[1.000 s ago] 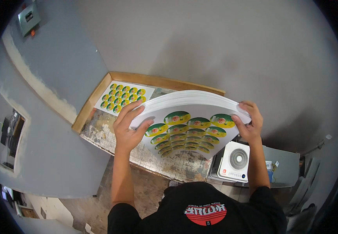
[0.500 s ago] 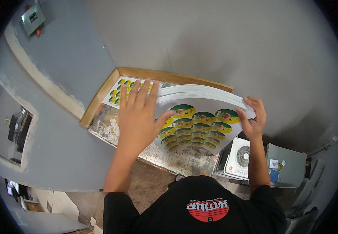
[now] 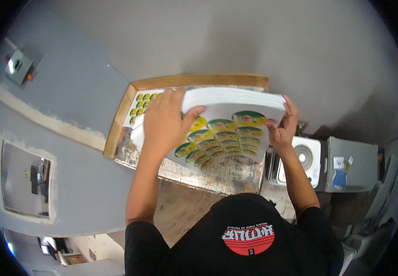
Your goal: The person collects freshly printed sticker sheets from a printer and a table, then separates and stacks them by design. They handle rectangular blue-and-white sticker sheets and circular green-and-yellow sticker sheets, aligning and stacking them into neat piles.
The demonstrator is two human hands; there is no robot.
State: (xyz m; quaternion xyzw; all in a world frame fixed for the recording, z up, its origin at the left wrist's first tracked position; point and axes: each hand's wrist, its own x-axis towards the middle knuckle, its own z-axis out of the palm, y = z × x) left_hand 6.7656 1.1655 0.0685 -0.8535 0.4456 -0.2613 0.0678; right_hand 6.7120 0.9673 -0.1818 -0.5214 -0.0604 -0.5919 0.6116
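A thick stack of white paper sheets [image 3: 235, 97], its front sheet printed with rows of green and yellow oval labels, stands tilted and curved over the worktable. My left hand [image 3: 164, 120] grips its left part, fingers over the upper edge and thumb on the printed face. At the other end, my right hand [image 3: 282, 126] pinches the right corner between thumb and fingers. Some white sheet edges poke out left of my left wrist. Beyond that hand, another printed sheet [image 3: 139, 106] with similar ovals lies flat at the table's far left corner, partly hidden.
A raised wooden rim [image 3: 199, 81] borders the back and left of the worn, scratched tabletop [image 3: 199, 177]. Right of the table stand a white appliance with a round grille [image 3: 305, 158] and a grey cabinet [image 3: 353, 158]. Grey walls close off the back and left.
My left hand, earlier spread beside the stack, has closed over its left part. The stack's left side has come lower and more sheet edges show there. The whole view has shifted.
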